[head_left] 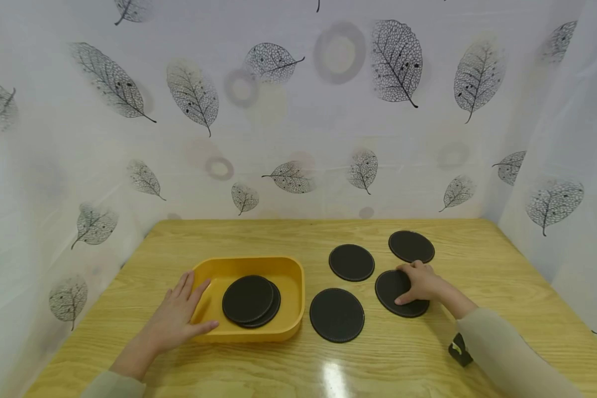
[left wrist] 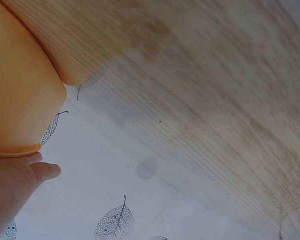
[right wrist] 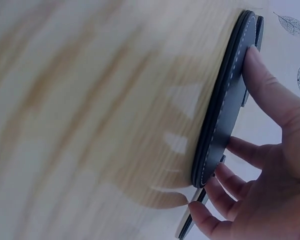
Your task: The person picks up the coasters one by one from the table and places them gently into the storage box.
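Head view shows the left hand (head_left: 176,318) spread at the tub (head_left: 249,336) and the right hand (head_left: 422,283), fingers spread, over a disc (head_left: 389,286) flat on the bench (head_left: 258,371) — its thin edge, offering scant purchase, could slip.

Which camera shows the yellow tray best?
The head view: it shows inside the yellow tray and most of its rim, with the left hand over one side. The left wrist view catches only a cropped part of it; the right wrist view, none.
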Demonstrator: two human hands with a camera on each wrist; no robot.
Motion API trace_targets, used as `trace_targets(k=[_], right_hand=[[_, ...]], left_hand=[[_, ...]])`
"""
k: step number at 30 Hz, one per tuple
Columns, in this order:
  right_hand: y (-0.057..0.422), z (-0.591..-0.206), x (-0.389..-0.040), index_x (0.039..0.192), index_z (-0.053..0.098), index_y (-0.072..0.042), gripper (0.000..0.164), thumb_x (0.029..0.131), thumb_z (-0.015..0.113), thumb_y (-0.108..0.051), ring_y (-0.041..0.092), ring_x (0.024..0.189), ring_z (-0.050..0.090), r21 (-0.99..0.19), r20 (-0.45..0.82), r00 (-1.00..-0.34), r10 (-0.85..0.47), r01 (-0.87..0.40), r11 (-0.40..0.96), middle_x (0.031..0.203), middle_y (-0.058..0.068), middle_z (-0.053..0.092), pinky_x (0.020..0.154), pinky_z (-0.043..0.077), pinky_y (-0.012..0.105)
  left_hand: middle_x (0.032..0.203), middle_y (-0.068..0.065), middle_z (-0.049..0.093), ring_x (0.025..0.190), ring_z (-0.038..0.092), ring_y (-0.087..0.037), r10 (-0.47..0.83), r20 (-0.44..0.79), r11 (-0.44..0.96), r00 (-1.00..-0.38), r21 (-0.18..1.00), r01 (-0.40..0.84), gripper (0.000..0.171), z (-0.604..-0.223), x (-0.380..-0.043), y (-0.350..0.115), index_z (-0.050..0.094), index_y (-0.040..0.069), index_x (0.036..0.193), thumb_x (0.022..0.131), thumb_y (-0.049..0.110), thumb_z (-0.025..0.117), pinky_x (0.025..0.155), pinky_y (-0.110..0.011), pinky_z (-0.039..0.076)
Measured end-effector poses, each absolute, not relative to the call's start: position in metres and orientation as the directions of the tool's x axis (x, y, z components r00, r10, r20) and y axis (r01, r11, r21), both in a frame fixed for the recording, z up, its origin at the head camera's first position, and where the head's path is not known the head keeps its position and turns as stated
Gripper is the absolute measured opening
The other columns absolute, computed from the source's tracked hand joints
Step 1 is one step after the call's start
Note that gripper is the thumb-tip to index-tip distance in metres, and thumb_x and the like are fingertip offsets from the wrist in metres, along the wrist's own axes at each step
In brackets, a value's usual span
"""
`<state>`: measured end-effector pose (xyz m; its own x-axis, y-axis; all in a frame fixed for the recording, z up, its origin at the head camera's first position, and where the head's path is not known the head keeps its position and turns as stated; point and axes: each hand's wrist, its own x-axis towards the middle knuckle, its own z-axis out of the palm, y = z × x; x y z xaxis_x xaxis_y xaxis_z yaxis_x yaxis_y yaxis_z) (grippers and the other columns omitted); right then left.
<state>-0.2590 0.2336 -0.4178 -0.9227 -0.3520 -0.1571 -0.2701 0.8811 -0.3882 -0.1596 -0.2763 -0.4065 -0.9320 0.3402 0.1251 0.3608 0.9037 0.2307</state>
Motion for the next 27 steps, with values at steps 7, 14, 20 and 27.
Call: trace_targets(k=[7,14,20,27], right_hand=[[0.23,-0.415,-0.259,0.107,0.044,0.009,0.084,0.053,0.081,-0.044,0.04,0.089,0.037,-0.37,-0.179,-0.931,-0.318,-0.236,0.899,0.104,0.03,0.037,0.072,0.038,0.048],[0.228,-0.414,-0.256,0.101,0.041,0.009,0.082,0.052,0.082,-0.042,0.036,0.085,0.038,-0.358,-0.183,-0.943,-0.277,-0.199,0.912,0.096,0.024,0.038,0.07,0.038,0.045],[0.231,-0.412,-0.254,0.109,0.029,0.011,0.087,0.056,0.082,-0.034,0.044,0.093,0.045,-0.489,-0.175,-0.935,-0.307,-0.188,0.851,0.101,0.032,0.042,0.073,0.04,0.048],[0.244,-0.411,-0.256,0.127,0.024,0.01,0.094,0.062,0.08,-0.029,0.047,0.099,0.047,-0.547,-0.175,-0.919,-0.352,-0.207,0.811,0.113,0.04,0.042,0.075,0.042,0.049]], left_hand=[[0.138,-0.035,0.009,0.127,0.007,-0.046,0.344,0.12,0.903,-0.931,0.229,0.363,0.082,-0.406,-0.16,-0.276,0.029,0.001,0.137,0.079,0.051,0.056,0.089,-0.067,0.016],[0.138,-0.035,0.009,0.127,0.008,-0.046,0.343,0.118,0.906,-0.932,0.222,0.362,0.081,-0.406,-0.159,-0.276,0.029,0.0,0.136,0.079,0.05,0.057,0.089,-0.066,0.017],[0.138,-0.035,0.007,0.128,0.005,-0.044,0.339,0.118,0.906,-0.934,0.228,0.357,0.081,-0.405,-0.159,-0.277,0.028,0.001,0.137,0.079,0.05,0.057,0.089,-0.067,0.016],[0.138,-0.034,0.009,0.127,0.007,-0.045,0.343,0.124,0.903,-0.931,0.227,0.364,0.081,-0.407,-0.16,-0.277,0.029,0.002,0.137,0.079,0.05,0.057,0.089,-0.067,0.017]])
